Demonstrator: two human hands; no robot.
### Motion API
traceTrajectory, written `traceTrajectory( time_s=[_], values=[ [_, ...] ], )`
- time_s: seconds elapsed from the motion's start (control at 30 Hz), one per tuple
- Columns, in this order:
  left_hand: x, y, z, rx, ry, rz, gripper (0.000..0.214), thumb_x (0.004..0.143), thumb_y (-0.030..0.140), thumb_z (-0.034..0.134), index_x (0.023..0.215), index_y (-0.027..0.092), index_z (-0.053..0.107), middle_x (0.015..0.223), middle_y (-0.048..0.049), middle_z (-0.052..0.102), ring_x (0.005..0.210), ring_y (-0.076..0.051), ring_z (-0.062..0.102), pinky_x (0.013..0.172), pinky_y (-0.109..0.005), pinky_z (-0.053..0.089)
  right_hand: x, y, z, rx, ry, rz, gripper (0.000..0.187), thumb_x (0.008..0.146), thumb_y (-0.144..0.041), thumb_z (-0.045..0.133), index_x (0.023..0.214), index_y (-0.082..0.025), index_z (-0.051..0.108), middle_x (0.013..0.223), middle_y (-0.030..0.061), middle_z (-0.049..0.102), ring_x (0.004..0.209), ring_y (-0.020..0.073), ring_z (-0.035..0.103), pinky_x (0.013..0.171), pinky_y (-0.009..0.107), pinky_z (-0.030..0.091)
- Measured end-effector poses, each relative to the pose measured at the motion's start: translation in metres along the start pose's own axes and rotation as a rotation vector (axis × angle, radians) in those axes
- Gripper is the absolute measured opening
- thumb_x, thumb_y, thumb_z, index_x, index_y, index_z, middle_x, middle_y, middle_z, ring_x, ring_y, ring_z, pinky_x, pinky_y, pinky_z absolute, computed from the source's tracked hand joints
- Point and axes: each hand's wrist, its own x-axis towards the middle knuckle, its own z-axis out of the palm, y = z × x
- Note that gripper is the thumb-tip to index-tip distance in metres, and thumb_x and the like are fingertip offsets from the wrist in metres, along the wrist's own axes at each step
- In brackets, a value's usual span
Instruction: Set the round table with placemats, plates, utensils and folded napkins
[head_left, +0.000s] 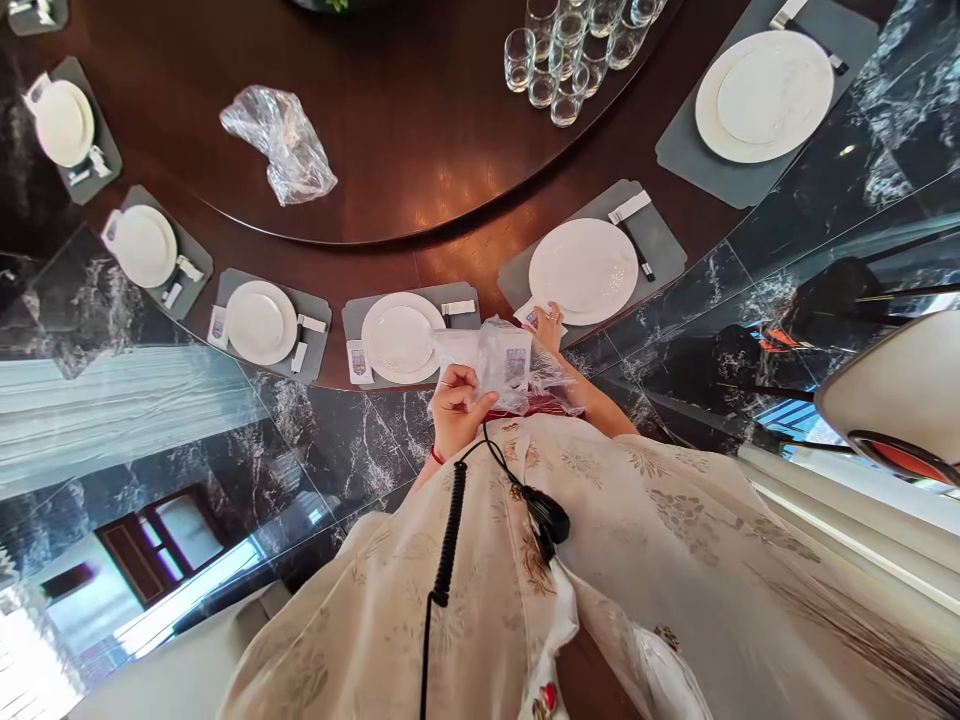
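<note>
The left hand point(461, 405) is closed tight around a clear plastic bag point(502, 365), with its fingers curled over the soft folds. White packets with a small colored label point(515, 366) show through the plastic. A firm hold like this seems right, since it keeps the slippery bag from sagging and the packets from sliding around.

The right hand point(551, 328) is at the far side of the bag. Its fingertips point(546, 316) are on a small white packet point(529, 318), but it is hard to tell if they pinch it or only touch it. A light touch seems best for something so thin.

The bag is held in the air by the edge of the dark wood table point(480, 270). The small packet is at the edge of a gray place mat point(652, 235), just beside a white plate point(583, 270). On the next mat along, a packet point(358, 362) lies flat beside another plate point(401, 338). Keeping it flat and straight looks neat.
</note>
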Motion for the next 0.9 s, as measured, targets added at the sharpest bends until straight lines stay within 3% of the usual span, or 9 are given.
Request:
traceTrajectory(
  time_s=[0.07,0.13,0.23,0.33,0.4,0.47,0.6,0.8,0.9],
  values=[
    [0.005,-0.002,0.006,-0.014,-0.006,-0.014,0.075,0.077,0.064,0.079,0.047,0.014,0.032,0.076,-0.0047,0.047,0.070,-0.014,0.042,0.067,-0.031,0.041,-0.004,0.000,-0.018,0.219,0.101,0.066,0.050,0.102,-0.033,0.042,0.143,-0.008,0.054,0.143,0.0246,0.053,0.123,0.0260,0.058,0.108,0.042,0.045],
    [0.009,-0.004,0.013,-0.055,-0.024,0.001,0.075,0.076,0.065,0.079,0.046,0.014,0.033,0.078,-0.0053,0.048,0.073,-0.015,0.043,0.068,-0.032,0.041,-0.016,-0.001,-0.048,0.407,0.193,0.053,0.046,0.102,-0.036,0.039,0.139,-0.014,0.057,0.139,0.0190,0.058,0.111,0.0205,0.064,0.099,0.036,0.051],
    [0.015,-0.007,0.027,-0.147,-0.081,0.042,0.074,0.075,0.062,0.082,0.046,0.013,0.035,0.082,-0.0066,0.049,0.075,-0.015,0.044,0.068,-0.032,0.041,-0.050,-0.016,-0.103,0.597,0.231,-0.212,0.041,0.102,-0.045,0.045,0.125,-0.021,0.068,0.120,0.0127,0.069,0.108,0.0218,0.065,0.093,0.035,0.053],
    [0.019,-0.009,0.040,-0.190,-0.146,0.050,0.075,0.073,0.061,0.084,0.045,0.013,0.035,0.085,-0.0073,0.049,0.075,-0.015,0.045,0.068,-0.033,0.042,-0.082,-0.043,-0.145,0.597,0.009,-0.583,0.032,0.099,-0.048,0.055,0.103,-0.024,0.076,0.101,0.0090,0.074,0.100,0.0233,0.067,0.092,0.038,0.052],
    [0.020,-0.008,0.048,-0.202,-0.201,0.064,0.075,0.073,0.062,0.083,0.045,0.012,0.034,0.084,-0.0071,0.048,0.075,-0.015,0.044,0.066,-0.033,0.043,-0.092,-0.061,-0.158,0.431,-0.156,-0.708,0.029,0.099,-0.041,0.055,0.092,-0.022,0.077,0.095,0.0090,0.075,0.095,0.0231,0.068,0.090,0.036,0.051],
    [0.020,-0.007,0.056,-0.212,-0.260,0.088,0.075,0.076,0.061,0.082,0.045,0.013,0.034,0.083,-0.0069,0.046,0.074,-0.015,0.044,0.064,-0.032,0.043,-0.094,-0.075,-0.163,0.182,-0.212,-0.671,0.027,0.099,-0.030,0.054,0.091,-0.018,0.077,0.098,0.0121,0.074,0.096,0.0241,0.067,0.086,0.034,0.049],
    [0.018,-0.004,0.074,-0.208,-0.283,0.116,0.072,0.081,0.058,0.079,0.046,0.013,0.034,0.080,-0.0071,0.045,0.075,-0.016,0.045,0.062,-0.032,0.042,-0.092,-0.079,-0.170,-0.162,-0.208,-0.428,0.023,0.094,-0.021,0.058,0.102,-0.012,0.077,0.109,0.0192,0.074,0.098,0.0273,0.068,0.079,0.032,0.047],
    [0.018,0.007,0.118,-0.220,-0.255,0.130,0.069,0.082,0.057,0.078,0.046,0.014,0.037,0.081,-0.0069,0.046,0.075,-0.016,0.046,0.063,-0.033,0.043,-0.085,-0.053,-0.208,-0.274,-0.363,-0.321,0.022,0.090,-0.031,0.065,0.100,-0.018,0.079,0.097,0.0147,0.077,0.095,0.0286,0.071,0.076,0.031,0.047],
    [0.020,0.015,0.145,-0.226,-0.201,0.156,0.067,0.084,0.054,0.078,0.046,0.014,0.039,0.081,-0.0069,0.047,0.075,-0.015,0.047,0.063,-0.033,0.042,-0.076,-0.036,-0.223,-0.275,-0.362,-0.290,0.025,0.090,-0.033,0.065,0.105,-0.020,0.079,0.101,0.0136,0.077,0.098,0.0288,0.071,0.079,0.031,0.048]
  ],
)
